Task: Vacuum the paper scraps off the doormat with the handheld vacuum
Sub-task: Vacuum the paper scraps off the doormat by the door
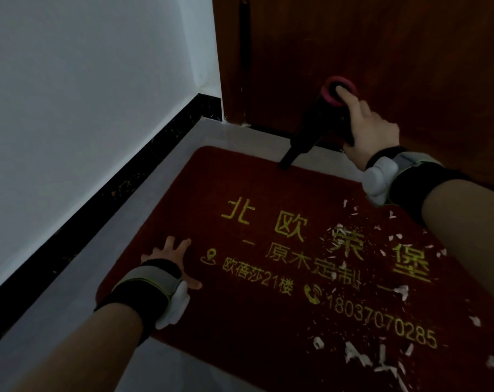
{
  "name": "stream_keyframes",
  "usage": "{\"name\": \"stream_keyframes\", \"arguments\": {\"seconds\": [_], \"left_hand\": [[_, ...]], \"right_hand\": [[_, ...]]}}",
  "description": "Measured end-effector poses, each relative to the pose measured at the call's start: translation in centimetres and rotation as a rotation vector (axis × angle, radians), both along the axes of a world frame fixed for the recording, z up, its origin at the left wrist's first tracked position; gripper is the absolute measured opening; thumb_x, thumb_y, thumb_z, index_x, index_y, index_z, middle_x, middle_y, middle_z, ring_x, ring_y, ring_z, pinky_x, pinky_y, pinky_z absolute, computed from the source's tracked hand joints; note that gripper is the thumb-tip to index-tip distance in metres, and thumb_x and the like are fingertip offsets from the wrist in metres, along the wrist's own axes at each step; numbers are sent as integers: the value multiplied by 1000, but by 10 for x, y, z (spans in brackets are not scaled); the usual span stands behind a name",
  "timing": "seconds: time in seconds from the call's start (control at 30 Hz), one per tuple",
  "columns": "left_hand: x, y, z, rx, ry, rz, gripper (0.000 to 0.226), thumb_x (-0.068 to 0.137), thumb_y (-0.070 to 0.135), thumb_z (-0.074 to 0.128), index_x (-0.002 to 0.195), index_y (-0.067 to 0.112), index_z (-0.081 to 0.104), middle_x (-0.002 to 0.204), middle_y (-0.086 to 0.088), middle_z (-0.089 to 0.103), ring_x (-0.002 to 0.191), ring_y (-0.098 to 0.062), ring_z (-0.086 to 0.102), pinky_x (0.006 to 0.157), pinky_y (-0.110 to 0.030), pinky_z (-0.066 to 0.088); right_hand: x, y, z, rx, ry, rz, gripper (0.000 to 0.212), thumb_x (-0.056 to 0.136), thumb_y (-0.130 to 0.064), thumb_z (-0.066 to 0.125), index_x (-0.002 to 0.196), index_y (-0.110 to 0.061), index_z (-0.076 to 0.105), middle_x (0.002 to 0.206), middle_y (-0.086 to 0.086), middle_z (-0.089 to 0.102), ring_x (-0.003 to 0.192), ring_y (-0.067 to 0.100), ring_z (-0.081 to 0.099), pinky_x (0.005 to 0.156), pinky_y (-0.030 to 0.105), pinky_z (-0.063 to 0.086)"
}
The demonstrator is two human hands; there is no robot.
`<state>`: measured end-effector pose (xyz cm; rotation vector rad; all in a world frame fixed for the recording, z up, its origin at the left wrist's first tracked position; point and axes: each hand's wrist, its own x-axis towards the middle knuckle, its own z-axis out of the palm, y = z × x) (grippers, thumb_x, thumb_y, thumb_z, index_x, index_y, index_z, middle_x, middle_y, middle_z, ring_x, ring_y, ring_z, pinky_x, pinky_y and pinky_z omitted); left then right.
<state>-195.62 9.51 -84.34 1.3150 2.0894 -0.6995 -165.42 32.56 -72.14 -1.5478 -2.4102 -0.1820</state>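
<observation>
At the far edge of the doormat (240, 321), right by the brown door (381, 52), your right hand (373, 131) was on the handheld vacuum (322, 128). Your lower fingers were curled round its black handle, and one finger was stretched up to the pink ring (341, 90) at the back end (that looked like the place where the switch was, but I could not be sure). The nozzle (286, 163) pointed down and its tip sat just at the mat's far edge. Your left hand (169, 261) lay flat on the mat's near left side with its fingers spread wide, and it held nothing. The paper scraps (361, 360) were all over on the right half of the mat, well apart from the nozzle, so none looked picked up yet. To do this step well, you needed a firm hold on the handle before you lifted. Then the nozzle had to go low and slow over the scraps, near ones first. Your flat left hand was a good idea, since it could stop the mat from sliding. Big scraps could block the thin tip.
</observation>
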Motion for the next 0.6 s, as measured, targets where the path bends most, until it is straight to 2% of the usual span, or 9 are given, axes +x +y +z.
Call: {"name": "stream_keyframes", "arguments": {"seconds": [0.27,0.4,0.5,0.6], "left_hand": [[-2,-1,-4,14,5,-16,115,65,66,70,148,35,-3,154,-4,0,138,-34,24,105,-50,37],[-2,6,-4,-24,17,-14,117,65,65,71,149,33,-4,156,-6,-6,139,-37,24,107,-53,34],[-4,12,-6,-39,-1,7,121,63,61,75,149,31,-4,156,-8,-12,141,-37,21,108,-55,32],[-1,14,-5,-31,-13,9,124,61,60,77,149,30,-4,156,-9,-13,142,-38,19,108,-56,31]], "right_hand": [[21,-5,4,13,-67,28,100,81,-6,63,149,-37,-4,125,15,44,99,39,52,64,42,42],[39,-9,7,21,-116,37,102,82,-9,65,145,-41,-9,125,14,44,98,38,52,60,38,39],[48,-18,9,43,-168,55,101,85,-6,60,139,-45,-16,122,14,43,93,38,50,56,36,35],[58,-34,17,38,-280,78,100,86,-1,54,136,-45,-21,128,13,39,99,36,47,61,38,37]]}}
